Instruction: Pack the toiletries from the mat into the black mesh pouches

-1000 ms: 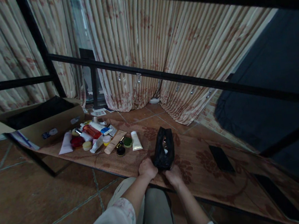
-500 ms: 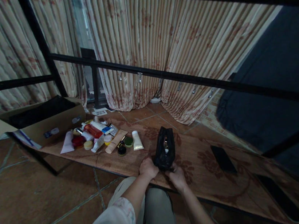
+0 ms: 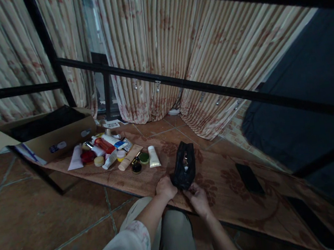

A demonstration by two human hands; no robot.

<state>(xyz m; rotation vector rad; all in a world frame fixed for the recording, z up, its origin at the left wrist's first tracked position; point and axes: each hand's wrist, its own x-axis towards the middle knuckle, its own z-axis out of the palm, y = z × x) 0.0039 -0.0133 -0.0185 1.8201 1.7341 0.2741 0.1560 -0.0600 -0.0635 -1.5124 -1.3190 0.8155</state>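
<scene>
A black zippered pouch (image 3: 183, 167) stands on the patterned cloth in front of me, its top unzipped and small items showing inside. My left hand (image 3: 166, 188) is closed on the pouch's near left corner; its fingertips are hidden. At the near right end, my right hand (image 3: 197, 199) pinches the pouch's edge, thumb and fingers together. Left of the pouch lies a white tube (image 3: 153, 157). Beside that are a green-lidded jar (image 3: 143, 158), a small black jar (image 3: 136, 167) and a beige tube (image 3: 130, 157).
More cosmetics, including a lilac tube (image 3: 75, 157) and a red bottle (image 3: 104, 145), are heaped to the left. Behind them stands a cardboard box (image 3: 64, 140). Two dark flat objects, a phone-like one (image 3: 250, 178) and a longer one (image 3: 313, 220), lie right. A black rail (image 3: 186, 83) crosses ahead.
My right hand has shifted and turned slightly at the pouch's near end, showing more of its thumb side. The pouch and my left hand stay almost in place.
</scene>
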